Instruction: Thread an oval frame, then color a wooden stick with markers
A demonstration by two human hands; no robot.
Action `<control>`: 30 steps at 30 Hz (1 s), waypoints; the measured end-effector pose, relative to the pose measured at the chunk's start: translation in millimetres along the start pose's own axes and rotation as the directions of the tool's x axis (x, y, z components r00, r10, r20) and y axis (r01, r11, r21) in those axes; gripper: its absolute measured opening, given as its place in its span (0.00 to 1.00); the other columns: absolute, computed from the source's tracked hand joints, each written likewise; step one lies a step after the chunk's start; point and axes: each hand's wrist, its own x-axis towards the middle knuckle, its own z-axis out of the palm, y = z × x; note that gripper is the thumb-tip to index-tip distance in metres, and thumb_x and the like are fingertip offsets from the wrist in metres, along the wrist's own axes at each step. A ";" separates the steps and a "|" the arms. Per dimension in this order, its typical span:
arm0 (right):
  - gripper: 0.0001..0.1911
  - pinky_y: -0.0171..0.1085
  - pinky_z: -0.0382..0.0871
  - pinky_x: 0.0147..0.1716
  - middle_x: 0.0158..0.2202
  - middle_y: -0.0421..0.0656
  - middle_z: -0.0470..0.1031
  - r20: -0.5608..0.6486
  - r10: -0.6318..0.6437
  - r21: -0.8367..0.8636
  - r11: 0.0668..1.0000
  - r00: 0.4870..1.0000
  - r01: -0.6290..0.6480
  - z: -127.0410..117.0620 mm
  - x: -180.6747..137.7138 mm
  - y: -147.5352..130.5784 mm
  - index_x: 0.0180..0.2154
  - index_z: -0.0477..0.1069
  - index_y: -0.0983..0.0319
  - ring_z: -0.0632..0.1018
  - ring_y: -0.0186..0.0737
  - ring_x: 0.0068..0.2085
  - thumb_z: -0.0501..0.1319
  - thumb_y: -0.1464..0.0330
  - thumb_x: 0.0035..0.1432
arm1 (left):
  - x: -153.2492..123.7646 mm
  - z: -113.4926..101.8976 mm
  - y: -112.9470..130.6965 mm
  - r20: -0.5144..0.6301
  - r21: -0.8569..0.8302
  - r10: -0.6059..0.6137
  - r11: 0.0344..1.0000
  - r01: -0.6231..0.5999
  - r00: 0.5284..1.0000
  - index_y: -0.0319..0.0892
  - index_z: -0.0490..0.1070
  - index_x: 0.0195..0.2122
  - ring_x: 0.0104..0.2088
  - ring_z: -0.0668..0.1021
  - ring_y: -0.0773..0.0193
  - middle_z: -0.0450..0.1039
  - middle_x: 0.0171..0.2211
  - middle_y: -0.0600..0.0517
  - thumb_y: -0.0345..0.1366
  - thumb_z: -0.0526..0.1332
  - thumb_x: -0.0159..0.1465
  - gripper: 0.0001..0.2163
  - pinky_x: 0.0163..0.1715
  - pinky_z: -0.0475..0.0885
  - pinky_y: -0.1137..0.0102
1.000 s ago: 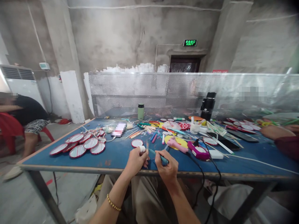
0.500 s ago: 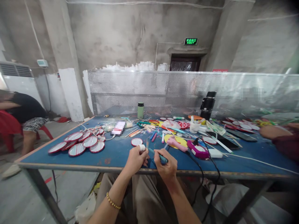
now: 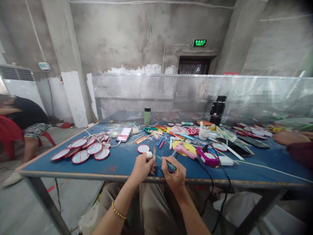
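Observation:
My left hand [image 3: 141, 168] is closed around a small white piece [image 3: 149, 155] and a thin wooden stick [image 3: 154, 151] that points up. My right hand [image 3: 174, 174] is closed on a teal pen-shaped tool [image 3: 166, 164], whose tip meets the white piece. Both hands hover over the near edge of the blue table [image 3: 122, 161]. A round red-rimmed disc [image 3: 143, 149] lies just beyond my left hand.
Several red-rimmed discs [image 3: 84, 150] lie at the left. A pink glue gun [image 3: 185, 151], a magenta device [image 3: 207, 158] with black cables, a green flask [image 3: 147, 116] and a black cylinder [image 3: 217, 110] stand further on. A person [image 3: 24, 122] sits left; another's arm [image 3: 292, 140] rests at right.
The view has shifted slightly. My hands keep the same grip and stay at the table's near edge.

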 end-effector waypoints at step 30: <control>0.07 0.33 0.70 0.31 0.26 0.40 0.75 0.010 -0.006 0.028 1.000 1.000 0.005 -0.5 0.4 -0.8 0.34 0.73 0.61 0.76 0.34 0.27 0.59 0.78 0.60 | -1.2 -0.8 5.5 0.005 0.021 0.013 1.000 -0.013 1.000 0.42 0.66 0.25 0.15 0.72 0.68 0.72 0.19 0.55 0.39 0.59 0.58 0.08 0.15 0.67 0.75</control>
